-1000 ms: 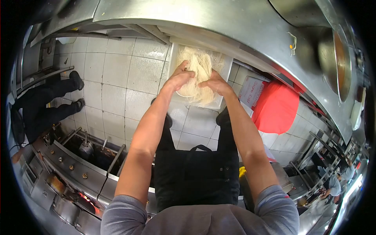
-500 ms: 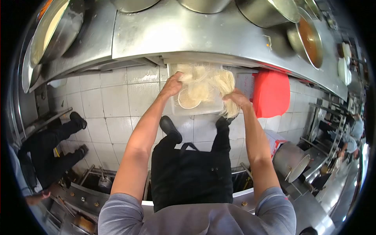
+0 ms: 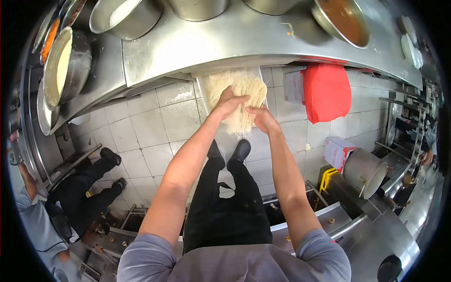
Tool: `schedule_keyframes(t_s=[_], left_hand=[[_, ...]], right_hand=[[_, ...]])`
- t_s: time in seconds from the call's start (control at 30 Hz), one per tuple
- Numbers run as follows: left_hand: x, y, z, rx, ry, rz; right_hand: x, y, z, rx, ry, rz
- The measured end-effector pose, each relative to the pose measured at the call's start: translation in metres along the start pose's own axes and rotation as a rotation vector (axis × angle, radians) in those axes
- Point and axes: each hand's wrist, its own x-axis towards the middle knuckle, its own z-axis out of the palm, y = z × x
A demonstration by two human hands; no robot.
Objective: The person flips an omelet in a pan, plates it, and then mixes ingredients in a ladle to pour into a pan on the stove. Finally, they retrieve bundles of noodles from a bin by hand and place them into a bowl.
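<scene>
A thick bundle of pale, thin noodles (image 3: 249,89) lies over a white bin (image 3: 203,96) that juts out from under the steel counter. My left hand (image 3: 229,102) grips the bundle on its left side, thumb across the top. On the right side, my right hand (image 3: 264,118) closes on the same strands, its fingertips partly hidden by them. Loose ends hang past the bin's near edge toward me. More noodles fill the bin beneath.
Along the steel counter (image 3: 188,42) stand metal pots and a bowl of orange-brown sauce (image 3: 345,21). A red cover (image 3: 327,93) and a carton (image 3: 294,87) are right of the bin. Another person's legs (image 3: 89,181) are at left, a large pot (image 3: 366,172) at right.
My hands have come together from either side of the bin onto one noodle bundle. The bundle moved left from the right side. The white bowl in the bin is now covered.
</scene>
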Motion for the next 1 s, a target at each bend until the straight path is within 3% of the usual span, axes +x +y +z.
schedule_keyframes(t_s=[0.07, 0.13, 0.33, 0.47, 0.63, 0.73, 0.83, 0.93, 1.0], left_hand=[[0.042, -0.056, -0.010, -0.197, -0.042, -0.010], [0.007, -0.009, -0.016, -0.382, -0.122, -0.118], [0.008, 0.003, -0.032, -0.589, -0.154, -0.194], [0.026, -0.011, -0.046, -0.532, -0.142, -0.229], [0.008, 0.026, -0.059, -0.253, -0.123, -0.281], [0.043, -0.014, -0.065, -0.017, -0.187, -0.320], [0.030, -0.006, -0.047, -0.061, -0.384, -0.249], [0.011, 0.016, -0.032, -0.549, -0.668, -0.396], [0.015, 0.007, -0.027, -0.416, -0.558, -0.400]], right_hand=[[-0.004, -0.004, 0.002, 0.009, 0.047, -0.081], [-0.007, -0.003, -0.005, 0.041, 0.102, -0.127], [-0.016, 0.003, -0.016, 0.198, 0.209, -0.235], [-0.028, 0.006, -0.014, 0.264, 0.272, -0.402], [-0.058, 0.004, 0.005, 0.505, 0.364, -0.481], [-0.058, 0.011, 0.010, 0.549, 0.356, -0.467], [-0.031, 0.026, 0.029, 0.521, 0.420, -0.416], [-0.001, 0.041, 0.038, 0.267, 0.429, -0.269], [0.000, 0.046, 0.034, -0.027, 0.456, -0.251]])
